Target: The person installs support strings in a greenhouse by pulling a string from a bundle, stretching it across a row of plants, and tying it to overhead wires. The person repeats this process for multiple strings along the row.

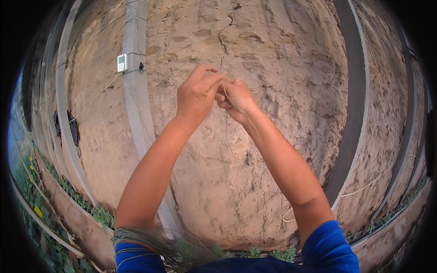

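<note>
Cracked earth wall (277, 141) stands behind the left hand (195, 93) and right hand (237, 97), which meet to the right of the pale post (135, 91), fingertips pinching a thin cord (225, 88) there, apparently for fine control.

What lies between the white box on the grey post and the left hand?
In the head view, a small black piece at the edge of the grey post, then earthen wall behind, up to the left hand.
</note>
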The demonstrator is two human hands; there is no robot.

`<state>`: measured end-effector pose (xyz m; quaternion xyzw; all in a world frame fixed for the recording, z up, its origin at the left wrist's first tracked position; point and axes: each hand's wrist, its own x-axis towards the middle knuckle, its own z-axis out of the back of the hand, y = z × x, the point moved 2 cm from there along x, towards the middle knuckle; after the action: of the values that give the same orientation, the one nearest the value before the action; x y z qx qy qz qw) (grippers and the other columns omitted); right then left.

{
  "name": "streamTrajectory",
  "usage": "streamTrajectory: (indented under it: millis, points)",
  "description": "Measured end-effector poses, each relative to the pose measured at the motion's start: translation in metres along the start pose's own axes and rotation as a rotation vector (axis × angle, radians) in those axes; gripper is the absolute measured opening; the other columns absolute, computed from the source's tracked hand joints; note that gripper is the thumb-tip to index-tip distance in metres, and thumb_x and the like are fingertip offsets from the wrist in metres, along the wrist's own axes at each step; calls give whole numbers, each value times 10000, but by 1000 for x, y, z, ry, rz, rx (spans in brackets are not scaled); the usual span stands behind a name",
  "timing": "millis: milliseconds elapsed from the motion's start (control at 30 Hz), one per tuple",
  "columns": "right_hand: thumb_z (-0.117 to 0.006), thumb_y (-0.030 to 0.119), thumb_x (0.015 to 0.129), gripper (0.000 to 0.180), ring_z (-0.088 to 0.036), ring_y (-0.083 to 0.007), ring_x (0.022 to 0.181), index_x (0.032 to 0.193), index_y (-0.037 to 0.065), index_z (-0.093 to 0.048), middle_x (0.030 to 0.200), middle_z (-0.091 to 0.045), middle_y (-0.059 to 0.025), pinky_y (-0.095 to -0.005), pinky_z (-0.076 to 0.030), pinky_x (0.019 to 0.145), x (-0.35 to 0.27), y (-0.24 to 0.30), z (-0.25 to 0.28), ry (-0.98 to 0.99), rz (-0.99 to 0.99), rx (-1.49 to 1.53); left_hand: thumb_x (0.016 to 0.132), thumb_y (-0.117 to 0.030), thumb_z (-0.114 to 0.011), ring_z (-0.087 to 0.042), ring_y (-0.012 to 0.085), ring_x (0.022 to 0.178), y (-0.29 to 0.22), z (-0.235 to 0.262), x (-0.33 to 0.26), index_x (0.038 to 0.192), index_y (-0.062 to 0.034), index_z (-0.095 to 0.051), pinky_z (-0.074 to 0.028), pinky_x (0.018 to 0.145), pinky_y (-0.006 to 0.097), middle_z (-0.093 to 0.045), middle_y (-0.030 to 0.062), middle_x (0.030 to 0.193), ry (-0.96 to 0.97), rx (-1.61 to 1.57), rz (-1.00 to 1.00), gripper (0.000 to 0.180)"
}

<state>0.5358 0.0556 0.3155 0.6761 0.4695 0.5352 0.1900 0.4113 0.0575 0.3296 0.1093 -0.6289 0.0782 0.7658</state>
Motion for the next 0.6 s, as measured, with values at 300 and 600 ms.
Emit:
streamTrajectory:
  millis: [300, 600]
  points:
    - [-589, 35, 829, 75, -541, -114, 531, 791, 8, -530, 633, -602, -76, -248, -411, 476, -4, 24, 7, -241, 503, -671, 808, -95, -621, -616, 289, 681, 8, -20, 58, 869, -6, -634, -484, 609, 333, -632, 167, 749, 356, 355, 133, 109]
    - [-621, 23, 797, 74, -580, -140, 563, 830, 4, -558, 653, -627, -95, -286, -469, 547, -11, 41, 1, -347, 858, -945, 830, -91, -627, -578, 119, 626, -2, -4, 77, 798, -3, -640, -463, 586, 280, -628, 65, 660, 416, 146, 270, 95]
